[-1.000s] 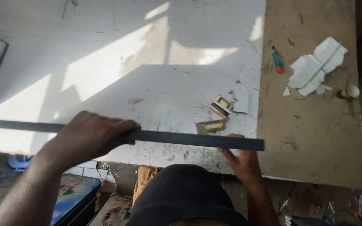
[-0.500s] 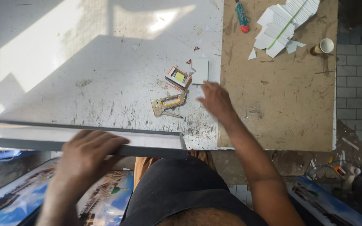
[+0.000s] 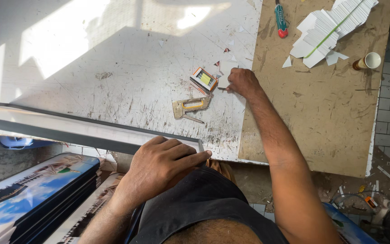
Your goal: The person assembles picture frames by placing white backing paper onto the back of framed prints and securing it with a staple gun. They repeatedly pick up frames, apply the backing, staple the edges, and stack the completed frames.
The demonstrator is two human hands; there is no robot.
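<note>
Nearest me, my left hand [image 3: 161,165] clamps the corner of a long grey-edged picture frame [image 3: 77,129] on the white table's [image 3: 113,54] edge. Farther out, my right hand [image 3: 241,82] pinches something small beside an open orange staple box [image 3: 203,79], staples inside, above a metal staple gun [image 3: 190,107].

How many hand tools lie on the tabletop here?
2: a staple gun on the white table left of the right hand, and a green-handled screwdriver on the brown board at the top. Others may be hidden.

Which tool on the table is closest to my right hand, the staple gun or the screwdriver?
The staple gun, lying just left of your right hand; the green-handled screwdriver lies farther up.
</note>
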